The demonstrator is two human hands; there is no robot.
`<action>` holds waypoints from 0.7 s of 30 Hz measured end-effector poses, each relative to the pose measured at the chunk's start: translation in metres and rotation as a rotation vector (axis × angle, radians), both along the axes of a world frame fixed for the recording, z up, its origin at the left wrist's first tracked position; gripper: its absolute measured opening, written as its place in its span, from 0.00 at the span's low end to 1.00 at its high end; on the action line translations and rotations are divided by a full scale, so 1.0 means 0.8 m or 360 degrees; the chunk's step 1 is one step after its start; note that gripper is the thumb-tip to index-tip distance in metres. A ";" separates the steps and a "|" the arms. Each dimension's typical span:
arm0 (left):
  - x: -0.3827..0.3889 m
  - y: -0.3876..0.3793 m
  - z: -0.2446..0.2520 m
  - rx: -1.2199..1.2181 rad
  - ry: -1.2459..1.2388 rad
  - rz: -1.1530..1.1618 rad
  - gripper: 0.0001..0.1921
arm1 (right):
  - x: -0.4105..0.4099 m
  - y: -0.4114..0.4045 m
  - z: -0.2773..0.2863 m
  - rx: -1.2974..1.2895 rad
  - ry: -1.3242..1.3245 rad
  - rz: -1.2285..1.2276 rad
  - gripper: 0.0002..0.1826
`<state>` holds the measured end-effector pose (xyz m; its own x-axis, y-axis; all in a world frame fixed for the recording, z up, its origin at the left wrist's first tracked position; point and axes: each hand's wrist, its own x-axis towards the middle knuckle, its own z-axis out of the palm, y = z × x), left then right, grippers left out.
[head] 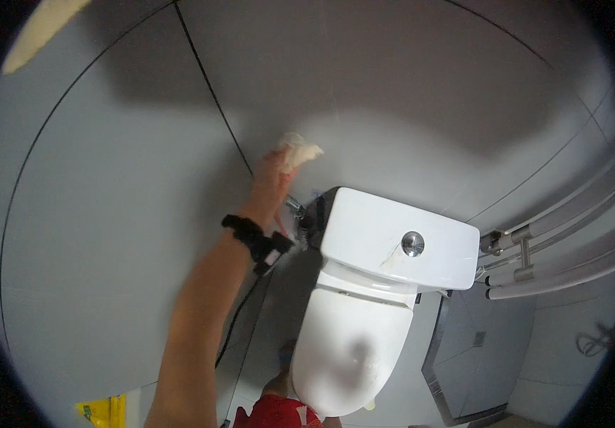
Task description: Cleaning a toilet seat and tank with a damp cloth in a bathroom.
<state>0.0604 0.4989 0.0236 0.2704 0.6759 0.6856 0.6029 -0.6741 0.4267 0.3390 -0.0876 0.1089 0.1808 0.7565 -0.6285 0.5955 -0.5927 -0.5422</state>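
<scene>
My left hand [271, 179] reaches past the toilet tank and grips a crumpled, off-white cloth or wipe [301, 152] against the grey tiled wall [99, 214]. A black strap with a small device [259, 243] is around that wrist. Just below the hand, a metal valve [294, 206] with a hose fitting sits beside the tank. A thin reddish strip [281, 222] shows there; what it is I cannot tell. Before me stands a white toilet with its lid [339, 331] down. The tank [393, 224] carries a round chrome flush button [413, 244]. My right hand is out of view.
White-covered rails [559, 283] on metal brackets stick out at the right. Beyond is a shower floor [484, 331] with a raised dark edge. A yellow packet [105, 411] lies at lower left. A black cable [238, 315] hangs below my wrist. Red clothing [275, 412] shows at the bottom.
</scene>
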 end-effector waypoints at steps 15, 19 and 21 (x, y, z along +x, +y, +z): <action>0.116 -0.077 -0.149 -0.1475 -0.0445 -0.0094 0.22 | 0.030 -0.086 -0.067 -0.0006 0.0675 -0.0143 0.39; 0.144 -0.025 -0.146 -0.1366 -0.0267 -0.0079 0.25 | 0.026 -0.096 -0.066 0.0071 0.1505 -0.0462 0.66; 0.137 -0.013 -0.158 -0.1472 -0.0292 -0.0006 0.26 | 0.014 -0.082 -0.057 0.0128 0.1501 -0.0425 0.63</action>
